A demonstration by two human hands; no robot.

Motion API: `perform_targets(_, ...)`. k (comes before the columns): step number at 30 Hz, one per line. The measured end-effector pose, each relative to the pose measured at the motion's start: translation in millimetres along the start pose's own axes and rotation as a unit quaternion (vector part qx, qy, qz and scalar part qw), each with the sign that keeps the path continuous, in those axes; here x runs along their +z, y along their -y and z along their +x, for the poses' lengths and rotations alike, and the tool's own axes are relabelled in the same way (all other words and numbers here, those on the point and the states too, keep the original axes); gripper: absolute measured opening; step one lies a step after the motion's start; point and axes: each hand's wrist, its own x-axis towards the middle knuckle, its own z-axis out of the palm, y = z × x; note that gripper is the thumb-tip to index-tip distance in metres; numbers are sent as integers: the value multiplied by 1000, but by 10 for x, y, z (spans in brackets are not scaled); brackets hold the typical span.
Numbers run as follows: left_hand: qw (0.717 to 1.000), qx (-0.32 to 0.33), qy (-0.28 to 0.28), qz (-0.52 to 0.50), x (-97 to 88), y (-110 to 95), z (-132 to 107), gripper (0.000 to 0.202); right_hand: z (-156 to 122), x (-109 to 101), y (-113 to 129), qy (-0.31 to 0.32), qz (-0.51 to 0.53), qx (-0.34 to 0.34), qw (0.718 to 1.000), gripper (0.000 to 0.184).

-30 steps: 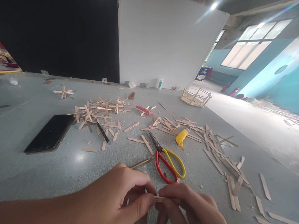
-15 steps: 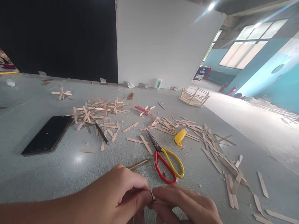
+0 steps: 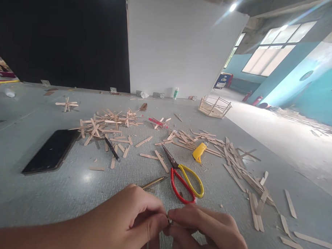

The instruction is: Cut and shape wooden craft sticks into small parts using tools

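Note:
My left hand (image 3: 130,221) and my right hand (image 3: 206,229) meet at the bottom centre of the view, fingertips pinched together on a small wooden stick piece (image 3: 169,222) that is mostly hidden between them. Just beyond the hands lie red-and-yellow scissors (image 3: 184,177), blades pointing away, and a thin pencil-like stick (image 3: 153,182). Loose wooden craft sticks (image 3: 235,165) are scattered over the grey table (image 3: 57,193).
A black phone (image 3: 52,152) lies at left. A yellow utility knife (image 3: 199,152) and a black pen (image 3: 111,148) rest among the sticks. Star-shaped stick assemblies (image 3: 106,124) sit further back. A stick-built frame (image 3: 215,107) and a glue bottle (image 3: 175,93) stand near the white board.
The stick piece, visible flat between the fingertips a second ago, is now turned end-on and nearly hidden. Both hands have closed in slightly; the view drifted a little.

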Motion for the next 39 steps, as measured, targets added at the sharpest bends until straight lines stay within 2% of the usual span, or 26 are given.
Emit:
perform_targets(7,999,-30,32,9,-92,-9,28,46,31,13,-11,-16,59,54,997,13)
perform_targets(10,999,-27,47,6,-98,-10,32,42,17,32,-20,4,74,57,996,15)
perform_targets(12,999,-23,42,9,-92,1,23,42,-3,49,-33,-5,79,53,995,19)
perform_targets(15,999,-9,27,33,-87,14,9,45,-28,73,-68,-39,81,43,995,34)
perform_targets(18,998,-6,27,60,-97,4,7,44,-27,73,-99,-31,80,35,996,55)
perform_targets(20,997,-3,21,68,-102,-6,9,43,-13,57,-101,-26,75,25,997,61)
perform_targets(22,997,0,16,69,-100,-1,12,43,3,32,-86,-17,57,9,998,55)
perform_targets(25,998,5,19,52,-84,54,26,43,19,-3,-53,0,28,4,1000,30)
perform_targets(27,998,21,-9,53,-73,103,47,38,23,-15,-44,5,22,12,1000,22)
perform_targets(30,991,43,-70,103,-73,144,91,31,21,-14,-62,-22,28,28,999,22)
perform_targets(33,992,50,-49,101,-94,141,128,36,21,-11,-102,-57,39,55,996,23)
perform_targets(36,995,41,-52,78,-131,128,146,39,34,-29,-141,-54,31,77,995,30)
perform_targets(39,994,42,-61,80,-174,115,155,39,72,-58,-183,-66,-31,54,996,33)
